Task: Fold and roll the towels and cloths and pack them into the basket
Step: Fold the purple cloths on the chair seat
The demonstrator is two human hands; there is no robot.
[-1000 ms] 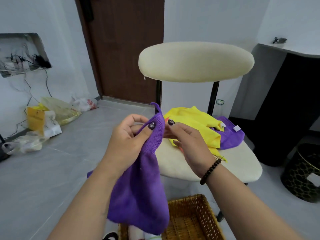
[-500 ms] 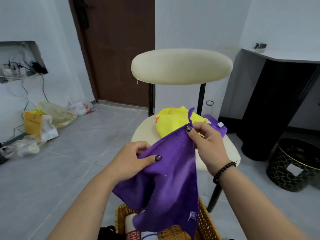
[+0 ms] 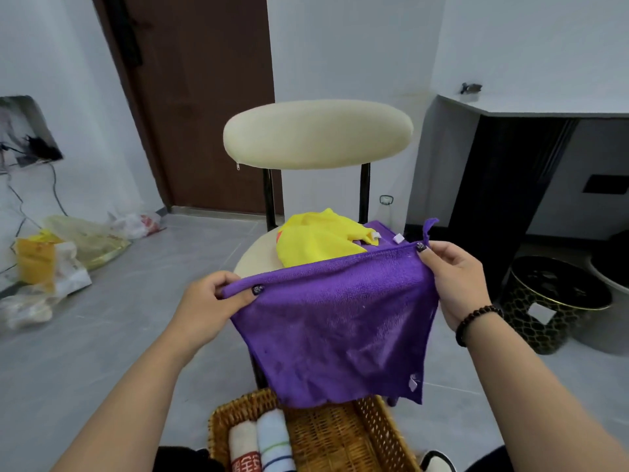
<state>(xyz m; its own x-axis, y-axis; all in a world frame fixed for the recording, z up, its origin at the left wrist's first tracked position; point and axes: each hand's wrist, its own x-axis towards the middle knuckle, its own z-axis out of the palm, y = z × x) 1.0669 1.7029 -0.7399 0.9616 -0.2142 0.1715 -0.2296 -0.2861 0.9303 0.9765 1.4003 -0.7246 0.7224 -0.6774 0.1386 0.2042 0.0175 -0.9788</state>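
Wicker basket (image 3: 343,437) nearest, at bottom centre on floor; two rolled towels (image 3: 260,444) standing side by side in its left end, one with red mark, one white with green and blue stripes; rest of basket interior partly hidden by cloth hanging above.

Purple cloth (image 3: 337,321) held spread out above basket, top edge stretched taut and tilted, higher at right; white label near lower right corner; hanging loop sticking up past upper right corner.

Left hand (image 3: 207,301) pinching upper left corner, fingers (image 3: 235,298) curled round cloth edge, thumb on front face. Right hand (image 3: 457,277) pinching upper right corner between thumb and fingers; dark bead bracelet (image 3: 476,318) on right wrist.

Chair (image 3: 316,134) just behind cloth, cream padded seat and backrest, black uprights; yellow cloth (image 3: 316,240) bunched on seat; second purple cloth (image 3: 384,233) beside it, partly under yellow, white tag showing.

Black-and-gold stool (image 3: 551,301) on floor at right; dark cabinet (image 3: 510,192) behind it.

Plastic bags (image 3: 58,253) on floor at left by wall; loose cables above them.

Brown door (image 3: 204,103) at back left.
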